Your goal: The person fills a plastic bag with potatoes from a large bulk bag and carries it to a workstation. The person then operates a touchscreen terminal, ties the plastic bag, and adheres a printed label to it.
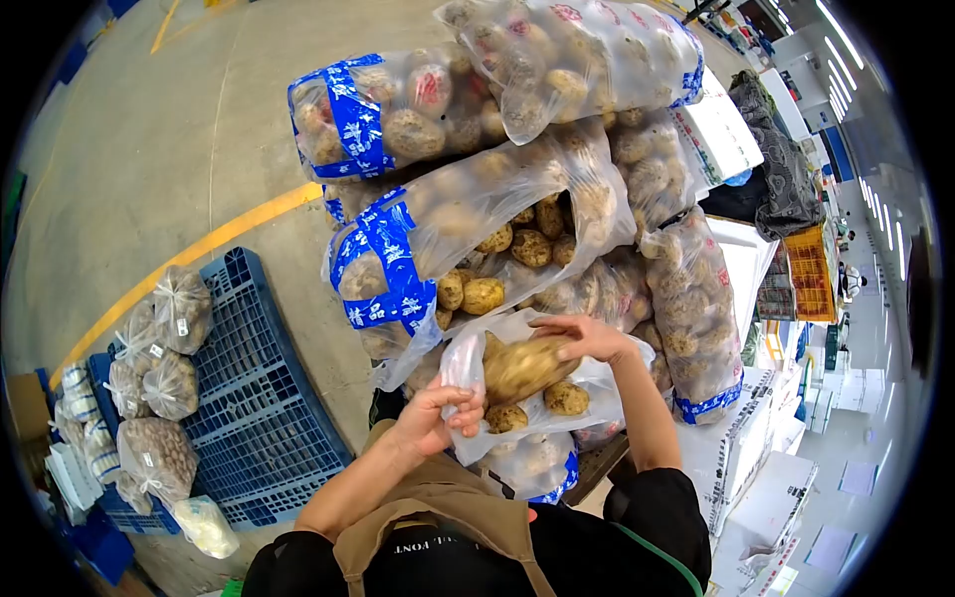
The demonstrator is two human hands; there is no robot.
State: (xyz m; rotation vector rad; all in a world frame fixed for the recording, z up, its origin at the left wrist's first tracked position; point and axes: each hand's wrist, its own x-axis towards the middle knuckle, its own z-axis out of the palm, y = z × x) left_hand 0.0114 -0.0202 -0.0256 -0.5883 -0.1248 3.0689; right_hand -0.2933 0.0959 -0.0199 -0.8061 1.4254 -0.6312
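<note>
My left hand (438, 416) is closed on the rim of a thin clear plastic bag (464, 360), whose mouth is spread wide. My right hand (587, 340) curls over a large potato (529, 370), smeared by motion, above the bag. Two more potatoes lie lower in the bag, one near my left fingers (505, 418) and another potato (566, 398) to the right. Just beyond, a big torn sack (477, 214) with blue printed bands shows loose potatoes (531, 248) through its opening.
Full potato sacks (408, 114) are stacked ahead and to the right (691, 308). A blue plastic pallet (249, 378) on the left holds several tied bags (157, 458). White boxes (731, 428) stand at right. A yellow line (224, 234) crosses the floor.
</note>
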